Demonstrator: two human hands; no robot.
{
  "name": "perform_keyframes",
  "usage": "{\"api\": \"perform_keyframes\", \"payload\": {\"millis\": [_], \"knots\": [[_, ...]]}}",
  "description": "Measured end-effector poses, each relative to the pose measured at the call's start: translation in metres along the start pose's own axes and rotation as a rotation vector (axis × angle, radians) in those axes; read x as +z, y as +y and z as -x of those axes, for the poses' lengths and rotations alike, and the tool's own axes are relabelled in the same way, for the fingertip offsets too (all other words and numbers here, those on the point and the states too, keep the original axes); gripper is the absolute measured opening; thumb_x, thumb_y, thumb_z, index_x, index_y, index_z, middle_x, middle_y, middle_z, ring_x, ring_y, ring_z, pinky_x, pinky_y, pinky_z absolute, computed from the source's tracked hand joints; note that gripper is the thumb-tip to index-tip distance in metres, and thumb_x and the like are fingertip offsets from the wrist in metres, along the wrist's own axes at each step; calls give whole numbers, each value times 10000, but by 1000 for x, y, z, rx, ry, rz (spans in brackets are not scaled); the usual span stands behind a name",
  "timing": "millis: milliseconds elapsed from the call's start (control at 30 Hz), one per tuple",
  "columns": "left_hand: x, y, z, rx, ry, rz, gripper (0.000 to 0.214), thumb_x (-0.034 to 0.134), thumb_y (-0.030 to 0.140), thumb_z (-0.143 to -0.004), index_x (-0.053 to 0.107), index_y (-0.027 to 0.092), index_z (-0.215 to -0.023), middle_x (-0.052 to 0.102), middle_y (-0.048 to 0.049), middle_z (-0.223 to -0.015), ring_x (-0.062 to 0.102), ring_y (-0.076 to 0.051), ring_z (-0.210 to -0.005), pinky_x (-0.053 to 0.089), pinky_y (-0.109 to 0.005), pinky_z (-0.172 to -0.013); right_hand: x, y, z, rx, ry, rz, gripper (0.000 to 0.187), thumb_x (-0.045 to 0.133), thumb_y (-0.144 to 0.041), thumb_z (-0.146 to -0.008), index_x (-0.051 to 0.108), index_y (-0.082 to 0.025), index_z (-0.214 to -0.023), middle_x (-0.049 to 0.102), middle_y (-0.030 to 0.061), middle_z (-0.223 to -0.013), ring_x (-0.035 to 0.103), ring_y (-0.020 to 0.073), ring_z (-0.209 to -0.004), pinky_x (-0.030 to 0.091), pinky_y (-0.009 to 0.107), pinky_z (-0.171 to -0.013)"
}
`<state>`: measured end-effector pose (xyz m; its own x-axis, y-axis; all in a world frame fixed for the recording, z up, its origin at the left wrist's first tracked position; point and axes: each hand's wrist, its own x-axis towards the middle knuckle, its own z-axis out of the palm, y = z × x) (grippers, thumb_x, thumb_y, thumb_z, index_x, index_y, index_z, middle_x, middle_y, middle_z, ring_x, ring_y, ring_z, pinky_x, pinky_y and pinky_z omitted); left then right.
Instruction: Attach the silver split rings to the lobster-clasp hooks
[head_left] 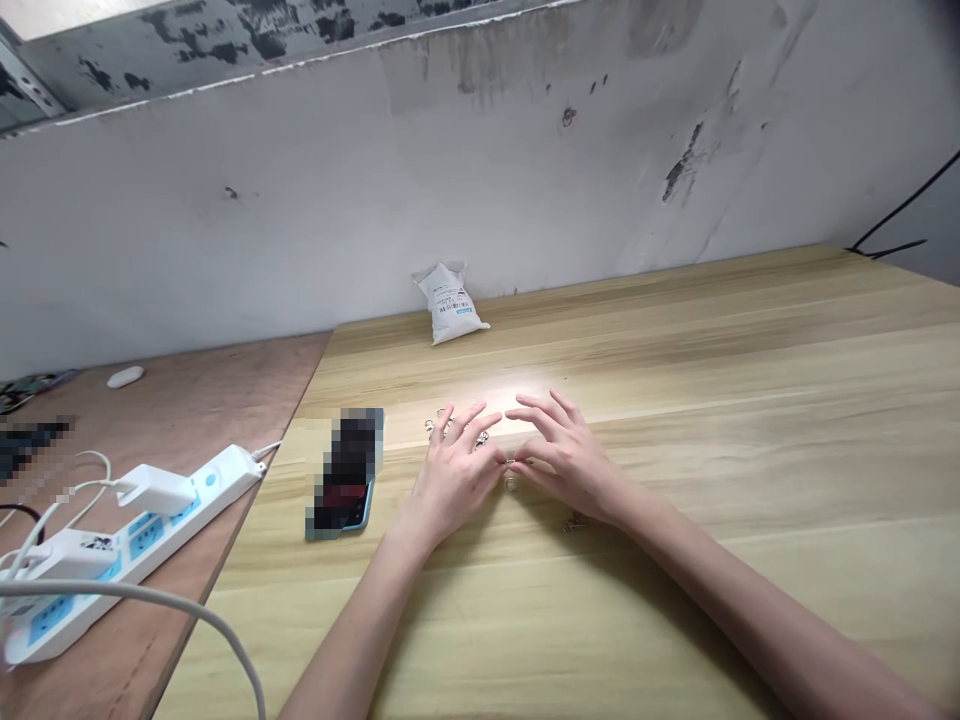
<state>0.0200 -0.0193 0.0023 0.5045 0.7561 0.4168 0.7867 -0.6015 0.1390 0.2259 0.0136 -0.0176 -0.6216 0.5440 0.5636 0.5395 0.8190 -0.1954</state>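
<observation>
Two bare, slender forearms (352, 625) with long, thin fingers (466, 428)

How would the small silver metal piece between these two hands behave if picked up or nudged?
The small silver metal piece is probably stiff and light, given its tiny size. On the smooth pale wood tabletop it would likely skid when nudged, and its rounded outline might roll. Pinching it looks fiddly.

Blue-cased phone (346, 472), white power strip (146, 540), white sachet (450, 305) against wall
</observation>
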Motion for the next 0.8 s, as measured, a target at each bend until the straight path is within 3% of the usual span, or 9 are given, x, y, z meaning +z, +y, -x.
{"api": "perform_keyframes", "payload": {"millis": [433, 700, 800], "knots": [[-9, -4, -2, 46, 113, -11, 134, 601, 225, -914, 691, 253, -818, 620, -18, -1322, 460, -257, -1343, 261, -557, -1163, -10, 4, 1, 111, -128, -171, 194, 560, -327, -947, 694, -233, -844, 606, 90, -1223, 414, 294, -1347, 271, 594, -1114], [-11, 1, -3, 0, 175, 91, 123, 611, 219, -912, 705, 271, -851, 617, -21, -1312, 435, -252, -1354, 277, -532, -1160, -16, -3, -3, 183, -149, -351, 208, 555, -342, -954, 710, -241, -860, 596, 92, -1234, 425, 282, -1334, 397, 502, -1059], [-12, 0, -2, -4, 135, 133, 116, 611, 235, -913, 707, 274, -859, 603, -25, -1325, 418, -254, -1364, 279, -532, -1157, -14, -4, -3, 177, -159, -361, 196, 550, -331, -957, 706, -245, -876, 598, 96, -1228, 430, 282, -1331, 387, 518, -1063]]}}
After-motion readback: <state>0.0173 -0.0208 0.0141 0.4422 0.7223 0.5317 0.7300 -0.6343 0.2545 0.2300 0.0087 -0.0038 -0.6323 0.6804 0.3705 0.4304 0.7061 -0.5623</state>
